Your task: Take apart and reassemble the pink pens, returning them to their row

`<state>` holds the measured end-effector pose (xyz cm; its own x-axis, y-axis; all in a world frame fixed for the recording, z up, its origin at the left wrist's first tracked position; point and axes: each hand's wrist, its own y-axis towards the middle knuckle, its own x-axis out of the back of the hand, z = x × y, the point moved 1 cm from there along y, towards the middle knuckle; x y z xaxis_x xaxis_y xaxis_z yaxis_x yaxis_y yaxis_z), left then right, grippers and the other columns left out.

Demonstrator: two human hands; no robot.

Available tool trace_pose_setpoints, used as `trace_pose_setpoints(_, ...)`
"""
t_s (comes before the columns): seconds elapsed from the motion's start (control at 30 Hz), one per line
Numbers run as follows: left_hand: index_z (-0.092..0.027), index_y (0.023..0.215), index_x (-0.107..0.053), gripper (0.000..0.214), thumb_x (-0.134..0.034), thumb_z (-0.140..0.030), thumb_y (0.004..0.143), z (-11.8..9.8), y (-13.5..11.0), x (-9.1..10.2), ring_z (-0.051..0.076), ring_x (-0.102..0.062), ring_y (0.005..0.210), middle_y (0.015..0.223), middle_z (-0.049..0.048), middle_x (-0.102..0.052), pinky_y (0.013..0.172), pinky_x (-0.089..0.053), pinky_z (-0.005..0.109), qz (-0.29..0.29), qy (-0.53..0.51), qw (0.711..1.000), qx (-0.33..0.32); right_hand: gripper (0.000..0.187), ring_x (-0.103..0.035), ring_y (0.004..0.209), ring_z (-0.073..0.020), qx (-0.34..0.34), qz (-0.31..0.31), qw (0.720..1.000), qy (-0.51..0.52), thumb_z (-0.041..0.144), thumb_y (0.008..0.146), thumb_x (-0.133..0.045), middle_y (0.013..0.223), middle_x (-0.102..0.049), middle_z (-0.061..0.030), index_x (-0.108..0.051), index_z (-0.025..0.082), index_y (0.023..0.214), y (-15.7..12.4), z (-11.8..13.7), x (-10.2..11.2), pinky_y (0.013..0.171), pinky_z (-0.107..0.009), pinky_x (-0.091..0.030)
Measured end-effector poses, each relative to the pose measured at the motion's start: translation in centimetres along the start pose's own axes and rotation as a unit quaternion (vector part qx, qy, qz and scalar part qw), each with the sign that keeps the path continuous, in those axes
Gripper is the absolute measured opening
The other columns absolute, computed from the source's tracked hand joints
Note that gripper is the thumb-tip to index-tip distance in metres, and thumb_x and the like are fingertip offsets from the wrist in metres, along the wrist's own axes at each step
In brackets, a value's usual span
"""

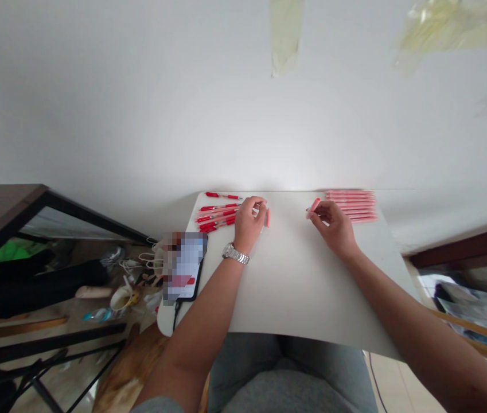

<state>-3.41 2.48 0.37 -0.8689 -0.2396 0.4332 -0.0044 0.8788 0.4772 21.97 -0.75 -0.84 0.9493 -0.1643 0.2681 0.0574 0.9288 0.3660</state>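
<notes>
My right hand [335, 228] pinches a short pink pen cap [315, 203] between thumb and fingertips, above the white table. My left hand [249, 221], with a metal watch [235, 253] at the wrist, has its fingers curled together; what they hold, if anything, is hidden. Just right of those fingers a second short pink cap [268, 218] shows. Several red and pink pens [217, 218] lie loosely left of my left hand and run partly behind it. Beyond my right hand, several pink pens [350, 203] lie side by side in a neat row.
The small white table [295, 292] stands against a white wall. A phone [189, 269] with a cable lies at its left edge. On the floor to the left are a cup [121, 298], cords and a brown furry animal [133, 367]. A dark-framed desk [6, 201] stands further left.
</notes>
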Motion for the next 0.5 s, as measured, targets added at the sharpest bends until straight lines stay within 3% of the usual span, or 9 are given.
trace_pose_setpoints(0.2,-0.023,0.1,-0.067,0.013,-0.057,-0.03,0.102,-0.3,-0.1,0.1,0.019,-0.065,0.088,0.102,0.0058,-0.072,0.078,-0.049,0.032,0.008,0.027,0.999,-0.016,0.036,-0.078,0.087,-0.0227,-0.015,0.066,0.996,-0.057,0.059,0.091,-0.069,0.094,-0.078,-0.0052,-0.064,0.025,0.099,-0.1,0.0,-0.1,0.085,-0.042,-0.067)
trace_pose_setpoints(0.5,-0.023,0.098,-0.067,0.006,-0.061,-0.021,0.097,-1.6,-0.1,0.6,0.026,-0.06,0.094,0.1,0.0083,-0.066,0.086,-0.046,0.04,0.036,0.159,0.985,-0.055,0.034,-0.077,0.088,-0.0219,-0.008,-0.014,1.0,-0.004,0.052,0.09,-0.074,0.099,-0.077,-0.0066,-0.063,0.024,0.105,0.1,0.1,0.2,0.087,-0.042,-0.066)
